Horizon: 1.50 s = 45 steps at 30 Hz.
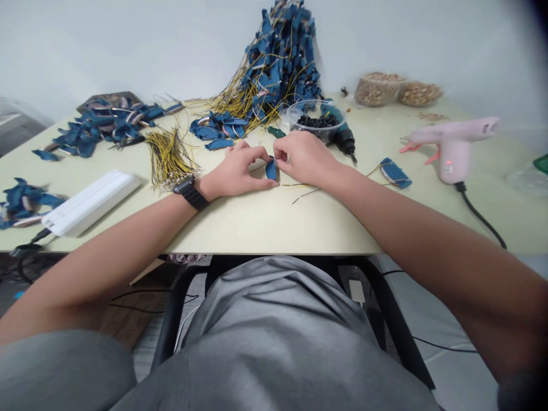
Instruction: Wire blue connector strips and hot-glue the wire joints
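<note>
Above the front half of the table, my left hand (240, 170) holds a small curved blue piece (270, 169) between thumb and forefinger. It looks like cloth or felt. My right hand (305, 155) is closed in a pinch against the upper right edge of that piece; what its fingertips grip is too small to make out. Thin yellow and black wires (305, 193) lie on the table just below my right hand. To the left of my left wrist is a bundle of yellow and black wires (169, 157) with small light ends.
A tall heap of wired blue pieces (280, 63) stands against the wall. More blue pieces (100, 127) lie left, behind a white power strip (92, 202). A tub of black parts (317, 121) sits beside a power tool (343, 140). A pink glue gun (456, 145) stands right.
</note>
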Tool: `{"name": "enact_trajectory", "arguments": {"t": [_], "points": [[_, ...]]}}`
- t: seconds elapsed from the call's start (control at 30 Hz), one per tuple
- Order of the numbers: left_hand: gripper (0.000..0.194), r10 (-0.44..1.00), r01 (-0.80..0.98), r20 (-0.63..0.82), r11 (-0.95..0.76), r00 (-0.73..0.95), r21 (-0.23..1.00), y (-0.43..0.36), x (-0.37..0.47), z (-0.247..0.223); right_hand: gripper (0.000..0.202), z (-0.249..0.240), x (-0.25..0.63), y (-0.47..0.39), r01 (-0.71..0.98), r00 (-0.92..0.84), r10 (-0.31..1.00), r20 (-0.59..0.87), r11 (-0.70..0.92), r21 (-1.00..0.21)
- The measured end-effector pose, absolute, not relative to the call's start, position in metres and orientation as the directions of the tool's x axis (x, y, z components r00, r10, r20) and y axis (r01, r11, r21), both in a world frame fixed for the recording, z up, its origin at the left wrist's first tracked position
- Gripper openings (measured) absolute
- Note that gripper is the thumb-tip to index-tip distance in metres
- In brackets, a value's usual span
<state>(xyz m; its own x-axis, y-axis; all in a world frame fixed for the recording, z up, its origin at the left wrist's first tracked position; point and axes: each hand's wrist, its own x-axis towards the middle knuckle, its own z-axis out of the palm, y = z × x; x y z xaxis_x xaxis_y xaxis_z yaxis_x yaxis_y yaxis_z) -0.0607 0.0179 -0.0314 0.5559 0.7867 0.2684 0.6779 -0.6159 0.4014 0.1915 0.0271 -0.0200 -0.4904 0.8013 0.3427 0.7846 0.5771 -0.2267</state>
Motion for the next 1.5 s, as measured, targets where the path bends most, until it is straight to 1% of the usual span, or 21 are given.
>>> {"name": "enact_trajectory", "arguments": {"t": [0.17,0.3,0.4,0.5,0.67,0.83,0.97,1.1,1.27,1.4,1.5], "points": [[0.071,0.795,0.665,0.242,-0.601,0.557,0.443,0.016,-0.060,-0.030,0.018,-0.020,0.195,0.024,0.772,-0.472,0.822,0.320,0.560,-0.300],[0.068,0.806,0.662,0.182,-0.572,0.564,0.485,0.013,-0.060,-0.026,0.023,-0.020,0.197,0.019,0.759,-0.484,0.828,0.284,0.559,-0.336],[0.070,0.817,0.660,0.124,-0.535,0.563,0.528,0.011,-0.059,-0.023,0.026,-0.021,0.197,0.015,0.756,-0.489,0.836,0.251,0.549,-0.357],[0.067,0.810,0.651,0.089,-0.526,0.580,0.547,0.009,-0.059,-0.022,0.028,-0.023,0.199,0.012,0.737,-0.486,0.834,0.261,0.551,-0.392],[0.062,0.796,0.628,0.076,-0.529,0.601,0.571,0.007,-0.059,-0.023,0.030,-0.024,0.204,0.008,0.696,-0.508,0.815,0.279,0.579,-0.425],[0.058,0.799,0.607,0.052,-0.495,0.599,0.621,0.005,-0.060,-0.024,0.027,-0.022,0.206,0.006,0.705,-0.489,0.839,0.237,0.541,-0.459],[0.059,0.795,0.608,0.061,-0.509,0.604,0.610,0.005,-0.060,-0.025,0.024,-0.024,0.207,0.007,0.701,-0.501,0.822,0.272,0.569,-0.429],[0.062,0.787,0.613,0.052,-0.519,0.615,0.596,0.006,-0.059,-0.024,0.024,-0.026,0.211,0.009,0.669,-0.552,0.770,0.321,0.638,-0.380],[0.064,0.781,0.621,0.036,-0.523,0.624,0.583,0.009,-0.058,-0.023,0.023,-0.031,0.215,0.015,0.666,-0.525,0.756,0.392,0.651,-0.365],[0.067,0.781,0.625,0.046,-0.531,0.622,0.572,0.012,-0.059,-0.025,0.021,-0.032,0.217,0.021,0.659,-0.558,0.733,0.388,0.676,-0.330],[0.067,0.786,0.628,0.074,-0.543,0.614,0.558,0.014,-0.059,-0.026,0.024,-0.029,0.219,0.025,0.644,-0.607,0.709,0.360,0.704,-0.299]]}}
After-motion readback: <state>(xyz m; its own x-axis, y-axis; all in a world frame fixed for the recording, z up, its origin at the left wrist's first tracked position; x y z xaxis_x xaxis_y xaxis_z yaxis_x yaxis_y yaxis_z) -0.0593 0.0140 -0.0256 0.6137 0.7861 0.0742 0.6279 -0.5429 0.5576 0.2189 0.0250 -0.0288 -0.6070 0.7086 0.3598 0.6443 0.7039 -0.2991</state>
